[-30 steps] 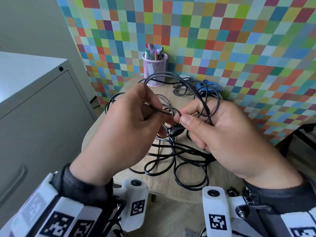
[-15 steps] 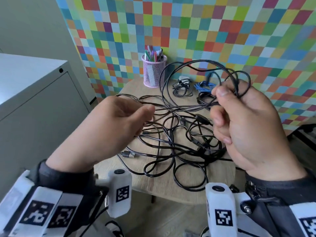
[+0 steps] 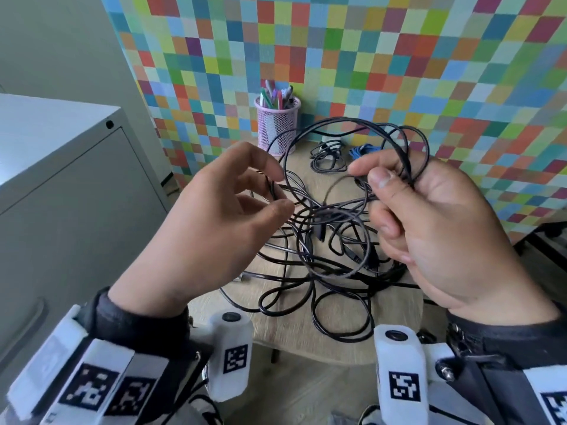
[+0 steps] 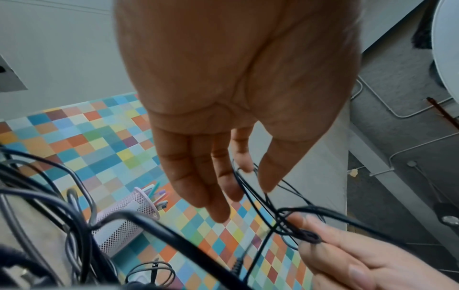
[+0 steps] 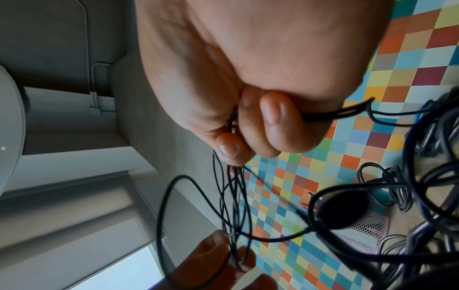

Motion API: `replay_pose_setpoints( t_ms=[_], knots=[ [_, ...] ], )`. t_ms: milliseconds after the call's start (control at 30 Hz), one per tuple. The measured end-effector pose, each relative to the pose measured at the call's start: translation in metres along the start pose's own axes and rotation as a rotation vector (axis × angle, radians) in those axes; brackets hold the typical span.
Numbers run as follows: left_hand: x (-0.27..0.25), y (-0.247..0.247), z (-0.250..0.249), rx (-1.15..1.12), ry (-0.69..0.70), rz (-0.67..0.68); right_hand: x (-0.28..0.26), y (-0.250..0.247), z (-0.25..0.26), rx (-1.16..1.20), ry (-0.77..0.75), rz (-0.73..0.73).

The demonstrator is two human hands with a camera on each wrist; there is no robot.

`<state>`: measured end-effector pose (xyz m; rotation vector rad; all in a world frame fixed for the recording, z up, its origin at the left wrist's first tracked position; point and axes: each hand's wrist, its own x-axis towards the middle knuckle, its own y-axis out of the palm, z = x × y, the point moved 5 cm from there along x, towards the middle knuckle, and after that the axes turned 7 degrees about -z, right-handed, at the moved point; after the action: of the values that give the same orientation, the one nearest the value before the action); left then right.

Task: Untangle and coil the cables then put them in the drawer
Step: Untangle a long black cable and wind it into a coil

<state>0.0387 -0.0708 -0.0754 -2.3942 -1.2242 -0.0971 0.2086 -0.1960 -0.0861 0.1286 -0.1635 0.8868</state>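
Since a moment ago your left hand (image 3: 214, 222) has risen toward your right hand (image 3: 435, 228), which grips looped black cables (image 3: 334, 240) above the counter (image 3: 395, 305). Left wrist: fingers (image 4: 198, 176) loose, thumb and forefinger pinching one strand at five o'clock. Right wrist: fist closed on loops; feed slack gently, don't yank.

L hand (image 3: 214, 222): raised over the table, back to head cam, wrist low-left; fingers half-curled, spread.
L thumb + index: tips close together, pinching thin cable (image 3: 331, 216) strands at the tangle's left edge; other fingers loose, nearly straight in the wrist view.
R hand (image 3: 435, 228): raised at about the same height, back of hand to cam, wrist low-right.
R fingers (image 3: 383, 179): curled round a bunch of cable loops; thumb pressed on top, index stretched toward L hand.
Gap: hands apart, fingertips facing each other, strands running between them.
Sleeves: dark cuffs on both wrists, w/ white wrist mounts below.
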Motion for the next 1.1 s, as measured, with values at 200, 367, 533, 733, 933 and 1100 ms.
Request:
replay_pose_setpoints(
  t_ms=[200, 367, 533, 733, 933, 1100],
  knots=[
    [0.000, 0.010, 0.007, -0.085, -0.022, 0.052, -0.003, 0.001, 0.002, 0.057, 0.021, 0.005],
    [0.004, 0.013, 0.015, -0.155, -0.088, 0.056, -0.002, 0.001, 0.003, 0.101, 0.042, 0.016],
    [0.001, 0.024, 0.012, -0.124, -0.056, 0.225, -0.003, 0.004, -0.001, 0.136, 0.063, 0.003],
    [-0.010, 0.036, 0.012, -0.291, -0.093, 0.431, -0.002, 0.008, -0.005, 0.121, 0.060, 0.002],
    [0.002, 0.017, 0.012, -0.196, 0.040, 0.213, 0.004, -0.010, -0.003, 0.103, 0.033, -0.077],
    [0.018, -0.007, 0.027, -0.370, 0.008, -0.095, 0.008, -0.023, 0.000, 0.061, -0.013, -0.124]
  ],
)
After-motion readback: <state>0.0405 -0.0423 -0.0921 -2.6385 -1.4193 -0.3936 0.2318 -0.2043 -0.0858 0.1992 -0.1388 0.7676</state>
